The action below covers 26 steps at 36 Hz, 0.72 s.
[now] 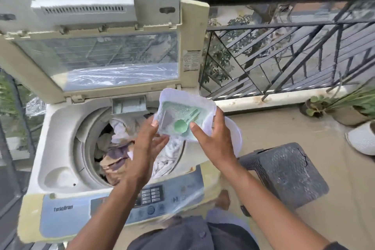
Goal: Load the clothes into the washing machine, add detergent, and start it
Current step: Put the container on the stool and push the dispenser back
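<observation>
A top-loading washing machine [60, 119] stands with its lid [97, 46] raised. Its drum holds a heap of clothes [119, 146] in white, beige and purple. Both hands hold a clear plastic detergent box [182, 105] above the drum's right side. Pale green powder and a green scoop [182, 125] lie inside the box. My left hand [148, 142] supports the box's near left corner, thumb on the rim. My right hand [213, 138] grips its near right edge. The control panel [150, 197] runs along the machine's front edge.
A white round lid or basin [236, 134] sits right of the machine behind my right hand. A dark woven stool [288, 172] stands to the right. A black metal railing [284, 50] borders the balcony, with potted plants [345, 107] and a white object [363, 140] at far right.
</observation>
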### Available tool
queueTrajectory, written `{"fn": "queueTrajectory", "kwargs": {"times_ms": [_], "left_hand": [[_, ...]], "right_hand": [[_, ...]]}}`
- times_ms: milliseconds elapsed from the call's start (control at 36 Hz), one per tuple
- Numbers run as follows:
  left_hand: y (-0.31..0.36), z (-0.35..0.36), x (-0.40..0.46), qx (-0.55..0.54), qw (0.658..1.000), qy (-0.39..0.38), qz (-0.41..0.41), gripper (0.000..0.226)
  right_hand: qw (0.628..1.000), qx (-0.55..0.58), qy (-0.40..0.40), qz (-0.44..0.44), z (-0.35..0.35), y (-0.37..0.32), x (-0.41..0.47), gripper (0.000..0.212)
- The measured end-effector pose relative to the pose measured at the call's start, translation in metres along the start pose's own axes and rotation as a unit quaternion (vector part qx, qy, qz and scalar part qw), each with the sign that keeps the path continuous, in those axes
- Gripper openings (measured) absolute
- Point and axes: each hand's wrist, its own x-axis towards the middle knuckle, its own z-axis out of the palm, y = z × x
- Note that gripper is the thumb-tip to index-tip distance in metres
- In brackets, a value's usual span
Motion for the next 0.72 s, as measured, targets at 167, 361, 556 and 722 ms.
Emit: {"fn": "queueTrajectory", "kwargs": {"times_ms": [167, 361, 556, 722], "left_hand": [[0.003, 0.056, 0.007, 0.079, 0.995, -0.055, 0.022, 0.059], [0.000, 0.135, 0.022, 0.241, 0.957, -0.129, 0.091, 0.062], [-0.029, 0.220, 0.040, 0.316, 0.920, -0.224, 0.061, 0.058], [-0.071, 0.288, 0.055, 0.328, 0.901, -0.283, 0.016, 0.065]], "right_hand": [[0.994, 0.029, 0.102, 0.033, -0.050, 0.006, 0.008, 0.078], [0.981, 0.032, 0.182, 0.061, -0.128, 0.040, 0.018, 0.059], [0.969, 0.009, 0.225, 0.104, -0.200, 0.087, 0.023, 0.071], [0.962, 0.014, 0.235, 0.136, -0.249, 0.148, 0.032, 0.063]]}}
